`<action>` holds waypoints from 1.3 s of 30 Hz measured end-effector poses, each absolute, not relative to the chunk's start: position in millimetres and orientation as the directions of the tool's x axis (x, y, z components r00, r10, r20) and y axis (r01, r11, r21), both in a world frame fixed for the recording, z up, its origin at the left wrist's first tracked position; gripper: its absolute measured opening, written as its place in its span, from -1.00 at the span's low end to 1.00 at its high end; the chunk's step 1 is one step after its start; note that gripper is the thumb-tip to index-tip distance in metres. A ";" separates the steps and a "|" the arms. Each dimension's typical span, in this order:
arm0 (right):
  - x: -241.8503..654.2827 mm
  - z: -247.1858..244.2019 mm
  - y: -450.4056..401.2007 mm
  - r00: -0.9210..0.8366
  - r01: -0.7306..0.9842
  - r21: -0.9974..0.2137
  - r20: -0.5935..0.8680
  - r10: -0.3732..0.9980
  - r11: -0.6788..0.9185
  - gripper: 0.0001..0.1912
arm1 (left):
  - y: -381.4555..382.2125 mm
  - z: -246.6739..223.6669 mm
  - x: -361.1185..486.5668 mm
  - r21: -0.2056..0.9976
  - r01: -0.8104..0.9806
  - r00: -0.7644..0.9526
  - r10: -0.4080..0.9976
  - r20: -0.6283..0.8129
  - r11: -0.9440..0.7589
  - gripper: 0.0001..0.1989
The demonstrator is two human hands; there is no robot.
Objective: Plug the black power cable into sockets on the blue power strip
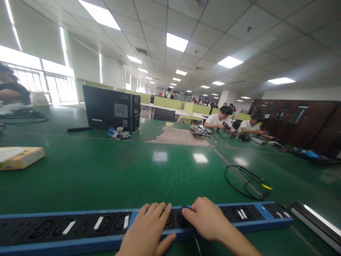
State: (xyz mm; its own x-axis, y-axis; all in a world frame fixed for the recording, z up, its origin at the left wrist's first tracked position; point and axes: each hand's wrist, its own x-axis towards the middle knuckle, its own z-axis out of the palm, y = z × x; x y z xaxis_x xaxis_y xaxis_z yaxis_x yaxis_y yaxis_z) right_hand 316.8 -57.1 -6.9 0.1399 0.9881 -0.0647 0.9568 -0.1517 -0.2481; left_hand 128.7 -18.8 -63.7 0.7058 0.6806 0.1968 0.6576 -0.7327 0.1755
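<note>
A long blue power strip (87, 244) with black sockets, some marked with white labels, lies across the near side of the green table. My left hand (149, 225) rests over the middle of the strip, fingers apart and holding nothing. Just to its right, my right hand (205, 217) is closed on a black plug (183, 217) at one of the sockets. From that plug a black cable (196, 241) runs down toward the bottom edge. Whether the plug is fully seated cannot be seen.
The green table (119, 177) holds a black cable coil (249, 181) at right, a metal bar (317, 224), a computer tower (112, 108), gloves (118, 133) and a yellow pack (23, 158). Two people in white (220, 119) work at the far right; another sits at far left.
</note>
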 end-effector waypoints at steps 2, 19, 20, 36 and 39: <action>314.2 -8.1 -57.0 0.146 0.962 -0.226 -0.055 0.988 -0.155 -0.52 | -18.7 -63.3 129.1 0.177 0.661 0.702 0.684 0.197 -0.729 -0.42; 301.8 -36.5 -60.5 0.190 0.953 -0.241 -0.009 0.982 -0.186 -0.48 | -19.6 -61.8 130.0 0.182 0.665 0.702 0.689 0.178 -0.725 -0.42; 301.8 -37.1 -60.9 0.199 0.948 -0.252 -0.006 0.980 -0.194 -0.47 | -19.7 -61.7 130.0 0.183 0.664 0.703 0.689 0.177 -0.725 -0.42; 310.7 -80.5 -65.1 0.105 0.526 -0.823 -0.187 0.977 -0.214 -0.29 | -19.3 -62.9 128.6 0.157 0.669 0.704 0.687 0.181 -0.727 -0.41; 309.4 -85.2 -67.0 0.066 0.356 -0.905 -0.225 0.972 -0.234 -0.31 | -18.3 -65.9 127.8 0.159 0.664 0.701 0.682 0.209 -0.731 -0.42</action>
